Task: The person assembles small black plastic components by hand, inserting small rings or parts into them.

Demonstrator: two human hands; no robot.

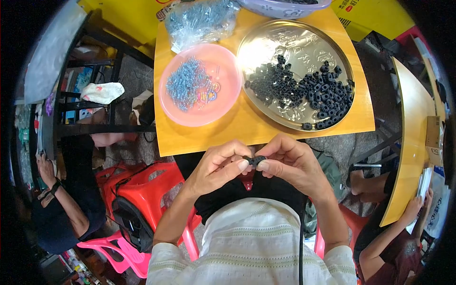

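Note:
Just off the near edge of the table, my left hand [222,166] and my right hand [288,164] meet over my lap. Between thumbs and fingertips they pinch a small black plastic part [255,160], gripped from both sides. Its finer shape is partly covered by my fingers. Beyond my right hand, a round gold metal tray [266,40] carries many small black plastic parts [327,92] like it. Ahead of my left hand lies a pink plate [228,95] with a heap of tiny clear-blue pieces [187,83], too small to make out.
On the yellow table [190,142], a clear plastic bag [202,21] of bluish pieces sits behind the plate, and a lavender basin [287,8] behind the tray. Red stools [142,185] and a black bag [133,221] stand at my left. Other people's arms [71,209] show on both sides.

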